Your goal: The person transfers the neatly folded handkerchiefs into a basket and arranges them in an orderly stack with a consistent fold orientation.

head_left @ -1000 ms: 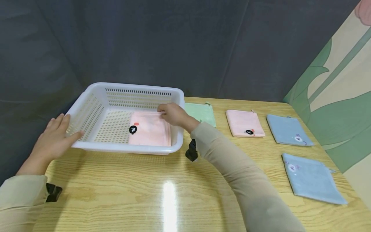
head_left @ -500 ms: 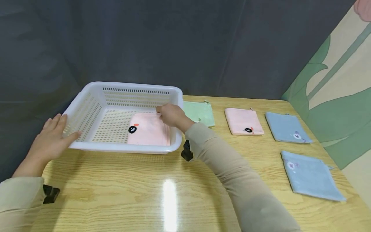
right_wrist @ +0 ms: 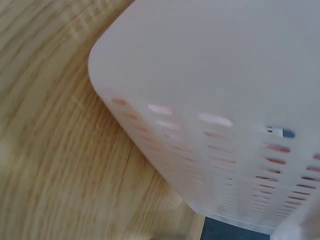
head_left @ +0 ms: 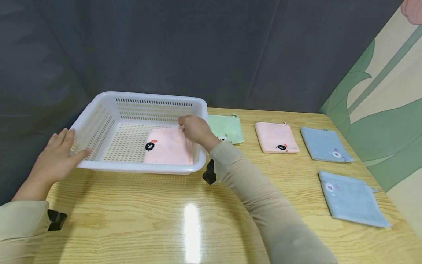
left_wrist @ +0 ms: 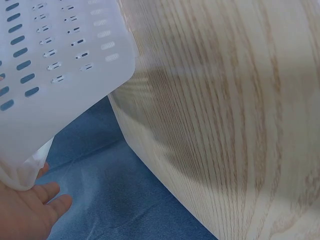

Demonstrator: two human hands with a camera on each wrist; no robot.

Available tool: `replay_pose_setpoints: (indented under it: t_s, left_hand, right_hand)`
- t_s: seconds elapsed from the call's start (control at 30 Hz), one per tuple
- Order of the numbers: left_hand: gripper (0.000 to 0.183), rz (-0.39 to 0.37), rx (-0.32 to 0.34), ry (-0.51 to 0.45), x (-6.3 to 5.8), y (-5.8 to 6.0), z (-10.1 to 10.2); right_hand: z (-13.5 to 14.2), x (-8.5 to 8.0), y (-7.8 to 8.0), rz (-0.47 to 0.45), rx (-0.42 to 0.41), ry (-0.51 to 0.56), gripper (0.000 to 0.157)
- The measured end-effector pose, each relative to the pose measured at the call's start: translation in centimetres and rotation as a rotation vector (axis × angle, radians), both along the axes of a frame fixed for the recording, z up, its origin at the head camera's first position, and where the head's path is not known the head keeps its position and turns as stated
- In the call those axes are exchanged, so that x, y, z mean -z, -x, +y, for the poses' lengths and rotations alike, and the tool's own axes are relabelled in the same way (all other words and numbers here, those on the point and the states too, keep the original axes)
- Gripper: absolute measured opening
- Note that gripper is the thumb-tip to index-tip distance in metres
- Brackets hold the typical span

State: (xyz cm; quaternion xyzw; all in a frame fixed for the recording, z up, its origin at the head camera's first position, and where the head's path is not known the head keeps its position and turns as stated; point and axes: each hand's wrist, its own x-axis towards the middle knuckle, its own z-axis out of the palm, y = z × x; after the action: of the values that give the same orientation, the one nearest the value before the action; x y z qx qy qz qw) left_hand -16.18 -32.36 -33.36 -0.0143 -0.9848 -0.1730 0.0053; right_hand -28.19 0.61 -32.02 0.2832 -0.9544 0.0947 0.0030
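One pink pouch lay in the basket at four o'clock, right hand pinching its one o'clock corner! Left hand, fingers outstretched, thumb apart, touched the basket's eight o'clock corner.

The beige sleeves have angular black fittings beside them.

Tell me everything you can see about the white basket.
The white basket is rectangular and open-topped, looks like plastic, and has rounded corners and a smooth rim. Rows of narrow slots pierce its walls and floor. It sits upright on the wood-grain table, its left end apparently jutting past the table's edge. A pink pouch lies inside at the right end. The left hand rests on the left rim; the right hand reaches over the right end.
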Motion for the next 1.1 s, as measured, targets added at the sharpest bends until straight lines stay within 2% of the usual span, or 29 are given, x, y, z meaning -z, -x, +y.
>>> replay_pose_setpoints:
  t_s: [0.17, 0.37, 0.83, 0.93, 1.1]
  left_hand:
    - [0.079, 0.002, 0.000, -0.006, -0.2, 0.0, 0.0]
    - [0.078, 0.001, -0.008, -0.009, -0.3, 0.1, 0.3]
    - [0.079, -0.006, -0.017, -0.022, 0.1, -0.4, 0.1]
    - [0.079, -0.005, -0.020, -0.021, 0.1, -0.4, 0.1]
    - [0.079, -0.011, -0.021, -0.021, 0.1, -0.3, 0.3]
  right_hand:
    - [0.2, -0.1, 0.0, 0.033, 0.033, 0.062, 0.017]
    - [0.6, 0.0, 0.1, 0.049, 0.018, 0.173, 0.016]
    - [1.1, -0.6, 0.5, -0.186, 0.060, 0.557, 0.020]
    - [1.5, -0.7, 0.6, -0.231, 0.097, 0.617, 0.021]
    - [2.3, -0.8, 0.4, -0.268, 0.125, 0.658, 0.022]
